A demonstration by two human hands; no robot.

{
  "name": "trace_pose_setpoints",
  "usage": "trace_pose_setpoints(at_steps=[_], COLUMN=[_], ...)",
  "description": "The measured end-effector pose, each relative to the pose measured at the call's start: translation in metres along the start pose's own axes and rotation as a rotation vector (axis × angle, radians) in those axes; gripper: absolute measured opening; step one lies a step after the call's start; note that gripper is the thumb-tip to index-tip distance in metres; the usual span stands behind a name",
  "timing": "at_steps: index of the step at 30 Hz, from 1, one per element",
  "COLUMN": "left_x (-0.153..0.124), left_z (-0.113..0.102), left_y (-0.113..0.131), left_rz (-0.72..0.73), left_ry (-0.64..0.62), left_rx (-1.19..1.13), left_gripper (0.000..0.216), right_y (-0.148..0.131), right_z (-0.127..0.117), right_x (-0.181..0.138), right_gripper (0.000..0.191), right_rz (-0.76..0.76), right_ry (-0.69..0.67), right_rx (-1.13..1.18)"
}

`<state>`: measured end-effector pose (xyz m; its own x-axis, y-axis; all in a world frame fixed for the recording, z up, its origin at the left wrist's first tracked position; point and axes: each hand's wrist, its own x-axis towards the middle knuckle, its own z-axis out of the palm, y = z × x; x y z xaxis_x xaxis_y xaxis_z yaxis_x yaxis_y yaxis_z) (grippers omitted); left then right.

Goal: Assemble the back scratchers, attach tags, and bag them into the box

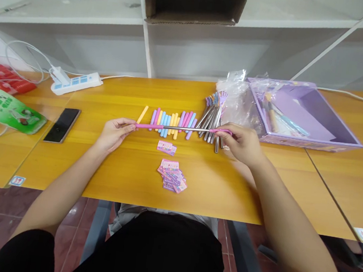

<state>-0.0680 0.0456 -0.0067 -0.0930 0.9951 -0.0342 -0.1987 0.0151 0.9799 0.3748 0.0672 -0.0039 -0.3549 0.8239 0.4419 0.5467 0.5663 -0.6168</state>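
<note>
Stretched level between my hands is a back scratcher with a pink handle, a thin metal rod and a pink head. My left hand pinches the handle's end. Around the head at the other end, the fingers of my right hand are closed and partly hide it. Behind the rod lies a row of pastel handle tubes in pink, yellow, blue and purple. Metal rods with claw heads are piled beside my right hand. Small printed cards lie in two stacks nearer my body.
A purple box holding a few wrapped items stands at right, with clear plastic bags against it. At left are a phone, a power strip and a green package. A cardboard box overhangs the shelf.
</note>
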Motion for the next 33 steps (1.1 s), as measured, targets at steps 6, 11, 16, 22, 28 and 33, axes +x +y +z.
trace_pose_setpoints(at_steps=[6, 11, 16, 22, 28, 33], left_x=[-0.004, -0.011, -0.016, -0.017, -0.017, -0.019], left_z=[0.002, 0.006, 0.002, 0.001, 0.001, 0.004], left_y=[-0.001, 0.002, 0.005, 0.003, -0.001, -0.002], left_rz=[0.071, 0.098, 0.213, 0.311, 0.391, 0.425], left_ry=[-0.063, -0.177, -0.279, -0.316, -0.354, -0.31], left_rx=[0.135, 0.37, 0.654, 0.781, 0.825, 0.886], left_gripper=[0.039, 0.048, 0.031, 0.024, 0.023, 0.029], right_y=[0.001, -0.002, -0.005, -0.005, -0.003, -0.004], right_z=[-0.003, -0.001, 0.003, 0.002, 0.001, 0.001], right_x=[0.0, 0.001, 0.0, 0.0, 0.0, -0.001], right_gripper=[0.031, 0.031, 0.029, 0.025, 0.026, 0.027], right_rz=[-0.032, -0.064, -0.053, -0.071, -0.075, -0.09], right_ry=[-0.01, -0.031, -0.014, -0.007, -0.002, 0.005], right_rx=[0.017, 0.037, 0.036, 0.028, 0.007, -0.011])
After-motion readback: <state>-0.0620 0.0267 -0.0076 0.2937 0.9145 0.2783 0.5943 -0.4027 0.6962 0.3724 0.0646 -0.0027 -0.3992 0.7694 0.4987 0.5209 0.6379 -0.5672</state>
